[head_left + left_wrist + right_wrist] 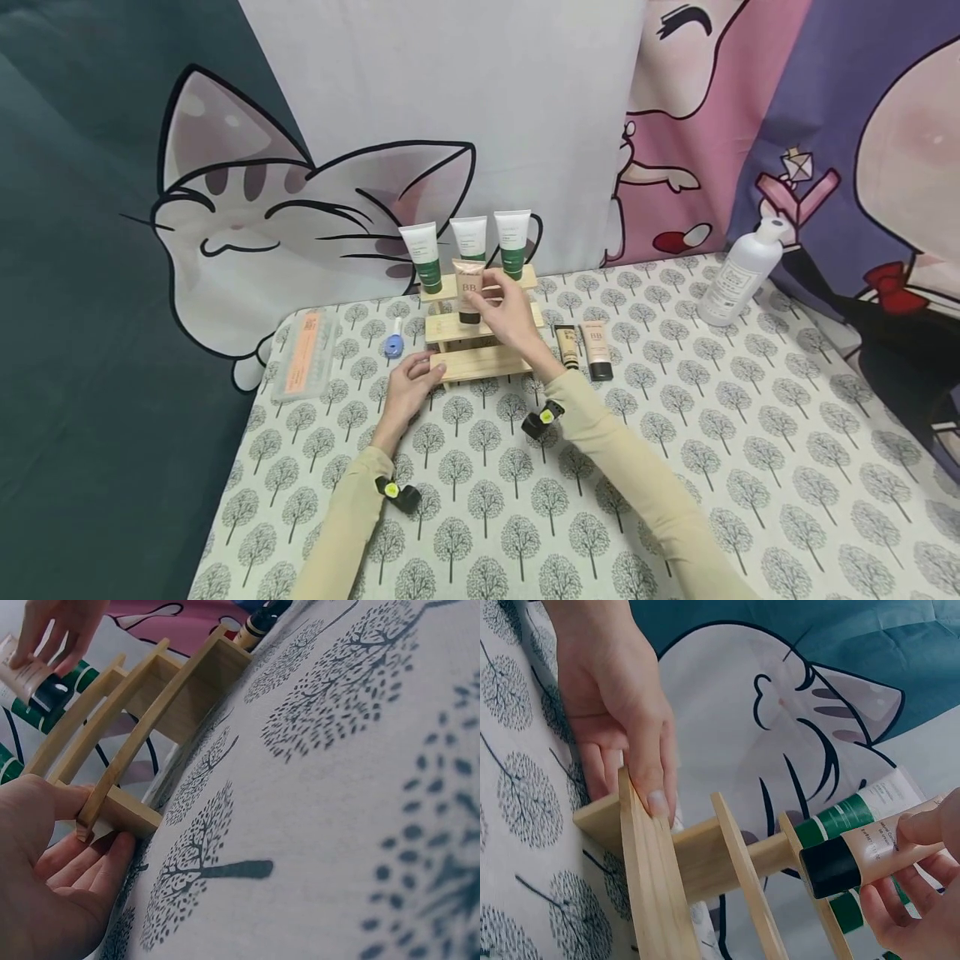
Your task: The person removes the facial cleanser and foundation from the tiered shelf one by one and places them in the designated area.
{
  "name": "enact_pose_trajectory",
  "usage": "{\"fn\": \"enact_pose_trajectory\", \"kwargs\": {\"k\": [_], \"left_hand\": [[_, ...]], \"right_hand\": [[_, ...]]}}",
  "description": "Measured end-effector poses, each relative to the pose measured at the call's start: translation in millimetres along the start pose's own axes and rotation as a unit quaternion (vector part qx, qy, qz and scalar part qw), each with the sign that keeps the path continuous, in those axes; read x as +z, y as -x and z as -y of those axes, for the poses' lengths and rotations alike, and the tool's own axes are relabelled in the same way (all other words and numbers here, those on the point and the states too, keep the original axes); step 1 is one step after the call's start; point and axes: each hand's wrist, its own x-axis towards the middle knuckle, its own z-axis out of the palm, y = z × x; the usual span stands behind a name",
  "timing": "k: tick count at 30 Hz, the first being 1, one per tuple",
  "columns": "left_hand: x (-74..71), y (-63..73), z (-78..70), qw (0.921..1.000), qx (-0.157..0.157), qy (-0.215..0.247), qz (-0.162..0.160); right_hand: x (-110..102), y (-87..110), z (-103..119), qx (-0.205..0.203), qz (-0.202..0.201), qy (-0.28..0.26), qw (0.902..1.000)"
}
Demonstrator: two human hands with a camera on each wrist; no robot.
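A three-tier wooden rack [483,364] stands on the cloth, and my left hand [408,387] grips the left end of its lowest shelf between thumb and fingers. Above the middle shelf, my right hand [510,312] pinches a beige BB cream tube [468,283], black cap [829,868] downward. Whether that cap touches the shelf I cannot tell. On the top shelf stand three white and green tubes: a left one [420,254], a middle one [469,233] partly hidden behind the BB cream, and a right one [512,237].
Right of the rack lie a gold and black tube [567,343] and another BB cream tube [597,348]. Farther right stands a white pump bottle [738,271]. On the left are a blue-handled small item [393,344] and a clear plastic case [307,357]. A printed curtain [450,83] hangs behind.
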Motion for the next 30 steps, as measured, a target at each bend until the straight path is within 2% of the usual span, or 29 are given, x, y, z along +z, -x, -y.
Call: {"fn": "enact_pose_trajectory", "kwargs": {"k": [19,30], "left_hand": [[1.2,0.5,-0.7,0.9999,0.009,0.009,-0.004],[1.0,-0.8,1.4,0.9999,0.013,0.001,-0.008]], "right_hand": [[-54,7.2,-6,0.013,-0.046,0.021,0.9986],[-90,17.8,-17,0.043,-0.065,0.035,0.9964]]}}
